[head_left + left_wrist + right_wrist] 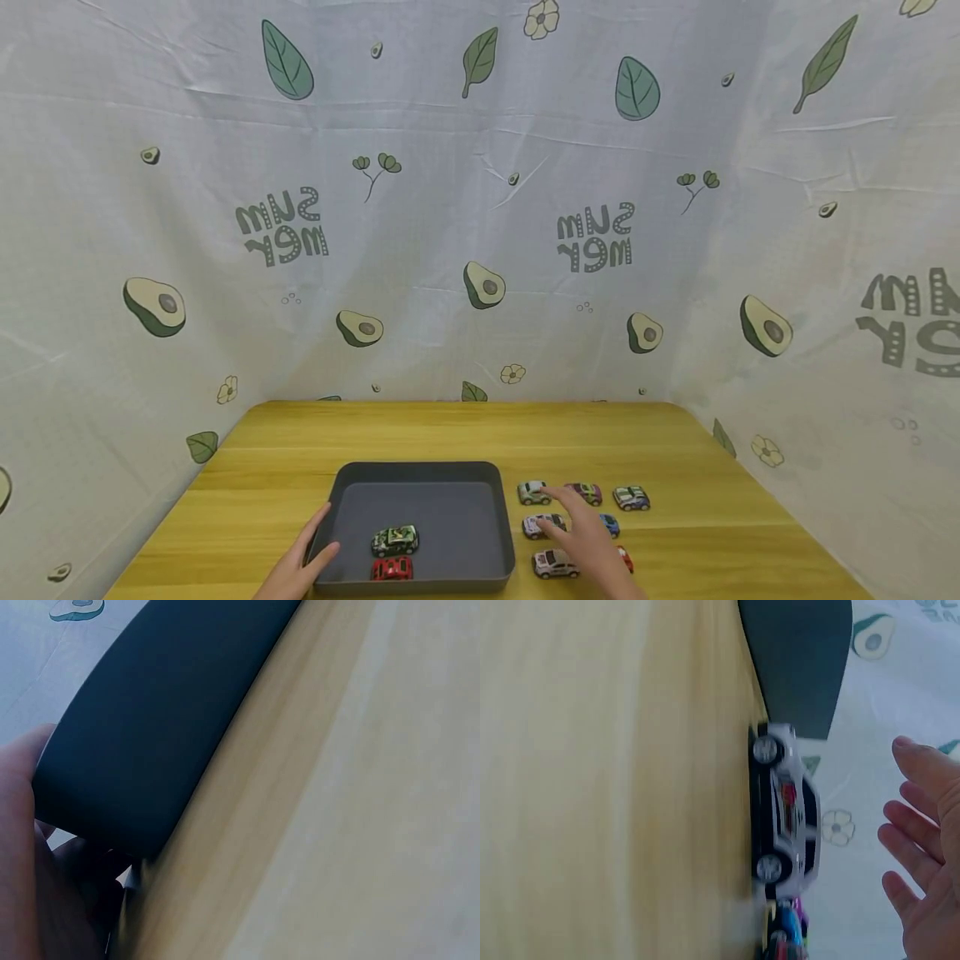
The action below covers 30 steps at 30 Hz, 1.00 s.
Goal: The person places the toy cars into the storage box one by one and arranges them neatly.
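Note:
A dark grey tray (465, 508) holds a green camouflage toy car (395, 541) and a red toy car (392, 569) near its front edge. My left hand (302, 557) grips the tray's left wall, thumb over the rim and fingers along the outside. My right hand (583, 537) hovers over the toy cars right of the tray, fingers spread and holding nothing. Around it are a pale silver car (531, 493), a white-and-purple car (537, 527) and a white car (789, 814). The hand partly hides a blue car (611, 525) and a red car (626, 560).
Behind these stand a purple-and-green car (588, 493) and a white-and-green car (632, 498). Everything rests on a yellow wood-grain table (712, 533). A white cloth (420, 250) printed with avocados and leaves hangs behind the table and along its sides.

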Tool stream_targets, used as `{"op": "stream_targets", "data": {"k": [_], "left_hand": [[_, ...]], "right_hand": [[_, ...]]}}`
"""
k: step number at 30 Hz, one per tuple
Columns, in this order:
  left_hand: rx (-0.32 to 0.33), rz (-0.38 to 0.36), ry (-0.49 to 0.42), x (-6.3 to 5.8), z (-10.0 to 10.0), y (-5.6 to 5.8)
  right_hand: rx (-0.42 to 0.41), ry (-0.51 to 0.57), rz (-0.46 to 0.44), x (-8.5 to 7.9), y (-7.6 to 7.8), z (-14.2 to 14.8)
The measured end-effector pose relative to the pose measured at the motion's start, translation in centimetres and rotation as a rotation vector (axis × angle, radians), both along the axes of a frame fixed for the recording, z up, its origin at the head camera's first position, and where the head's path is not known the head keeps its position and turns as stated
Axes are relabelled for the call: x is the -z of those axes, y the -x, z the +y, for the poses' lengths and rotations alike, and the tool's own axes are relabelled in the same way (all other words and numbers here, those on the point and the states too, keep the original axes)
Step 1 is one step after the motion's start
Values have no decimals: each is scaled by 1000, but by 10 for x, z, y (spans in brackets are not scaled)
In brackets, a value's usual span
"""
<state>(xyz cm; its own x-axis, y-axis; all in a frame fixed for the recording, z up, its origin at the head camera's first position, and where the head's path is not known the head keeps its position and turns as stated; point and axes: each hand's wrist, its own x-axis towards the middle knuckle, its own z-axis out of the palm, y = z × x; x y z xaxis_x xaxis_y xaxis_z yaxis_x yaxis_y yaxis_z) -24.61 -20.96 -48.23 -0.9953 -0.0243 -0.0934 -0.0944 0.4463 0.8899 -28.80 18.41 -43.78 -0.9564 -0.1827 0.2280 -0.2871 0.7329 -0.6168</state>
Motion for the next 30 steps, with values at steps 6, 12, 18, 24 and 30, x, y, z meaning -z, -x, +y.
{"op": "stream_targets", "data": {"k": [6, 12, 18, 24, 30], "left_hand": [[6, 2, 6, 0, 1, 0], [0, -5, -6, 1, 1, 0], [-1, -4, 2, 1, 1, 0], [6, -4, -5, 0, 0, -1], [9, -8, -6, -1, 0, 0]], "right_hand": [[53, 3, 42, 4, 2, 21], [84, -14, 26, 7, 7, 43], [119, -61, 4, 10, 13, 65], [140, -61, 11, 13, 16, 82], [172, -28, -50, 17, 17, 99]]}}
